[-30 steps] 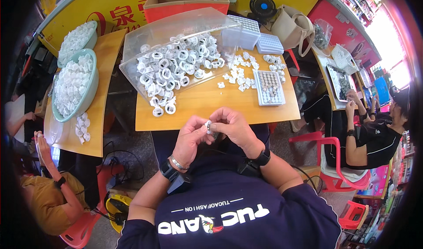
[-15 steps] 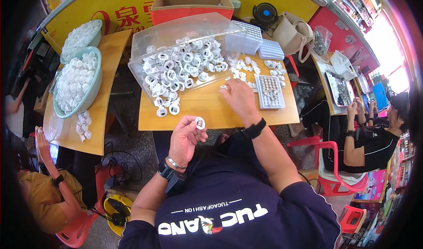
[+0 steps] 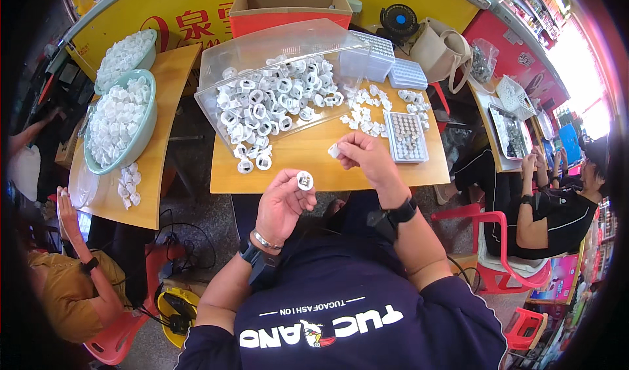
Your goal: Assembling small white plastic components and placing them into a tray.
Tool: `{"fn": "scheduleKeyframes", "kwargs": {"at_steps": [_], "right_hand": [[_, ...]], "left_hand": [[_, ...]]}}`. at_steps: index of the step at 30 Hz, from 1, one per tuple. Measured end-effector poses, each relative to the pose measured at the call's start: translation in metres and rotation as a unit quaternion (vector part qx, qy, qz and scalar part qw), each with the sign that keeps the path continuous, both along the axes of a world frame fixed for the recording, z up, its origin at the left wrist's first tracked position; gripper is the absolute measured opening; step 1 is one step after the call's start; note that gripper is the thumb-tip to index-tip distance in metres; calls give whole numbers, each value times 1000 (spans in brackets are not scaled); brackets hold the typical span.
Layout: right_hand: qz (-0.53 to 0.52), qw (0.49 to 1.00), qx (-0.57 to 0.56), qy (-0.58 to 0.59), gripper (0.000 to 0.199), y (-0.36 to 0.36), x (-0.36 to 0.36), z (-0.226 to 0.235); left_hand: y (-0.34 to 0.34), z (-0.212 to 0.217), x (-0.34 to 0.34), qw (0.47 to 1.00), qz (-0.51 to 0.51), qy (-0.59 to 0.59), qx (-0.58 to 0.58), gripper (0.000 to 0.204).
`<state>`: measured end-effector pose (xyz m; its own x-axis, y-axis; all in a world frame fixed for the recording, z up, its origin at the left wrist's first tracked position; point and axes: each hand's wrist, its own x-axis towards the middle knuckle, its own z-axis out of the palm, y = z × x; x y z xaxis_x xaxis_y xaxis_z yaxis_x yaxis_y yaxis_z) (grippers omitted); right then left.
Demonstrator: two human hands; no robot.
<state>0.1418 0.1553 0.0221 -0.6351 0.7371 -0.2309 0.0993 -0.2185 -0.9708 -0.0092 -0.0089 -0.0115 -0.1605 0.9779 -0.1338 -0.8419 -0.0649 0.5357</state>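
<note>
My left hand is closed in a pinch on a round white plastic part with a dark and metallic centre, just off the table's near edge. To its right, over the wooden table, my right hand pinches a small white plastic piece. Beyond it lie loose small white pieces and a shallow tray of small round parts, metallic and white. A tilted clear plastic bin holds a heap of white ring-shaped parts; some have spilled near its front corner.
Behind the bin stands an open cardboard box. Stacked white trays, a small black fan and a cream bag are at the back right. Green basins of white parts occupy the left table. Other people sit at both sides.
My right hand has drawn back from the loose pieces toward me, now with a small white piece between its fingers. My left hand keeps the round part nearly in place. The view has shifted slightly.
</note>
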Motion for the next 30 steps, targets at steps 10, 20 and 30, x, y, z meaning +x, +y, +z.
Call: {"fn": "scheduleKeyframes", "kwargs": {"at_steps": [10,20,30], "right_hand": [[56,995,81,21,12,-54,3,32],[57,980,189,32,9,-59,2,20],[39,950,311,11,11,-64,2,19]], "left_hand": [[9,5,10,999,-38,-23,12,17],[10,4,14,998,-50,-38,23,18],[8,5,15,998,-37,-38,28,17]]}}
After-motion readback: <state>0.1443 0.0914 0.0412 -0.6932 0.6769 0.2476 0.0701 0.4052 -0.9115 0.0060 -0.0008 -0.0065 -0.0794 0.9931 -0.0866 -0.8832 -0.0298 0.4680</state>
